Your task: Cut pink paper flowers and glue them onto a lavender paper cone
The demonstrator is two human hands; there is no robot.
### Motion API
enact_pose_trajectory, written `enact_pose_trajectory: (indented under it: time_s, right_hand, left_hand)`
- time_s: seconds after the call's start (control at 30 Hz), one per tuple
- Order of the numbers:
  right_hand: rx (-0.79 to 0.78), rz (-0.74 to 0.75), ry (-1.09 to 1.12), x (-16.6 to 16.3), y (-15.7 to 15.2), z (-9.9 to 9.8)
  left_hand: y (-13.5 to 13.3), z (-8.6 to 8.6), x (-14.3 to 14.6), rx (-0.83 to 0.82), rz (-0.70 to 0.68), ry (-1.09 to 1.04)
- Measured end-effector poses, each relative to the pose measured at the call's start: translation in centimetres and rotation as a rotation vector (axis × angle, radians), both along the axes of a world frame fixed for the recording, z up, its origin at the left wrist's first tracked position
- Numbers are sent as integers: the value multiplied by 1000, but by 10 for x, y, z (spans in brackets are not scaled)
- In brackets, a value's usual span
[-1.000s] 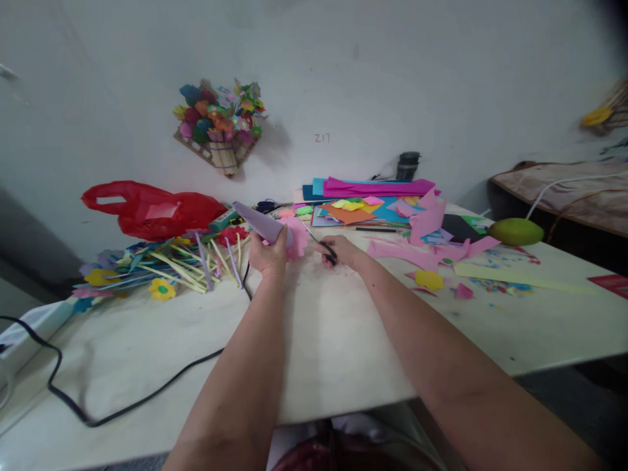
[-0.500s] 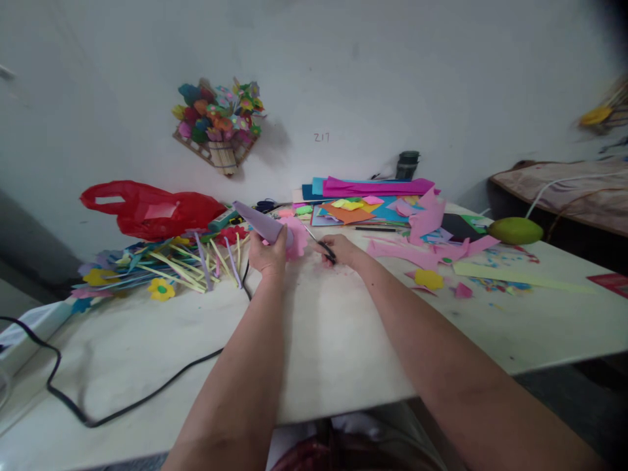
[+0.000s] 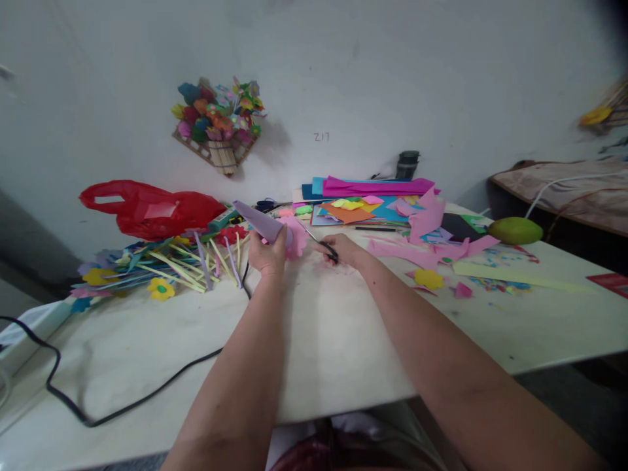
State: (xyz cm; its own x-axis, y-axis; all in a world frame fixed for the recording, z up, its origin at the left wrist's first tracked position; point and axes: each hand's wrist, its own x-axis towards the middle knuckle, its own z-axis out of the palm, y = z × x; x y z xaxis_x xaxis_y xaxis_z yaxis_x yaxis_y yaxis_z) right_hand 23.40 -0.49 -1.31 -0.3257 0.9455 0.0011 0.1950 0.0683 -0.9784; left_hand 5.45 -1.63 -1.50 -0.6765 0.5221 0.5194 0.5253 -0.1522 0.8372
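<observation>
My left hand [image 3: 267, 254] is closed around a lilac paper cone [image 3: 262, 222], its pointed end aimed up and to the left. A pink scalloped paper piece [image 3: 297, 239] surrounds the wide end of the cone, on the right. In my right hand [image 3: 343, 248] is a pair of scissors [image 3: 330, 251] with black handles. Their blades point up-left and reach the edge of the pink scalloped paper. Whether the blades are apart is too small to tell.
Paper flowers and strips [image 3: 189, 265] lie left, before a red plastic bag [image 3: 152, 212]. Coloured sheets [image 3: 377, 188] are stacked at the back. Pink scraps [image 3: 422, 248] and a green mango-like fruit [image 3: 515, 230] lie right. A black cable [image 3: 147, 392] crosses the table's left side.
My right hand and the scissors have shifted slightly left, and the blades sit closer to the pink paper. My left hand and the cone stay nearly still.
</observation>
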Motion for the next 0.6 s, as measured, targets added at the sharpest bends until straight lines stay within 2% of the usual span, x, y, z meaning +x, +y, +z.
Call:
enact_pose_trajectory:
  time_s: [0.17, 0.6]
  right_hand:
    - [-20, -9, -7, 1, -5, 5]
    - [-1, 47, -30, 7, 1, 3]
  left_hand:
    - [0, 1, -1, -19, -36, -16]
    - [2, 1, -7, 23, -122, 9]
